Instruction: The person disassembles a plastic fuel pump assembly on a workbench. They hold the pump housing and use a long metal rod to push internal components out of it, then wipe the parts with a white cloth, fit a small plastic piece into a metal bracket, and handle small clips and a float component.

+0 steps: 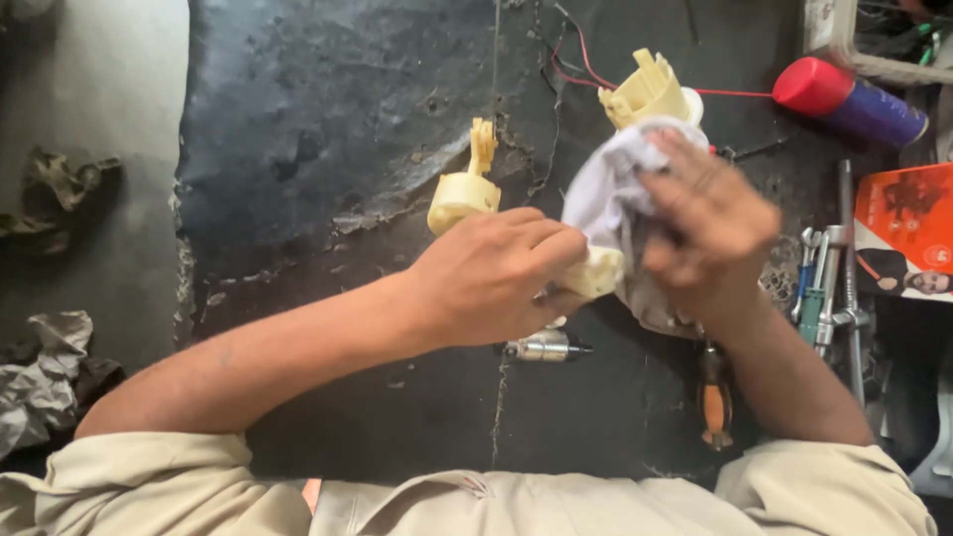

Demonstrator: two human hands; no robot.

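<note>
My left hand (491, 276) grips the lower end of a cream plastic housing (650, 92) that lies across the dark, grimy bench (328, 129). My right hand (707, 226), blurred by motion, presses a white cloth (608, 184) against the middle of that housing. The cloth hides most of the part; only its ribbed top end and a small piece near my left fingers show. A second cream plastic piece (465, 189) with a thin upright arm stands just left of my left hand.
A red-capped blue spray can (854, 99) lies at the top right, with red wires (586, 69) near it. Spanners and metal tools (829, 288) sit at the right. An orange-handled tool (713, 397) and a small metal cylinder (541, 347) lie below my hands. Crumpled rags (40, 377) are at the left.
</note>
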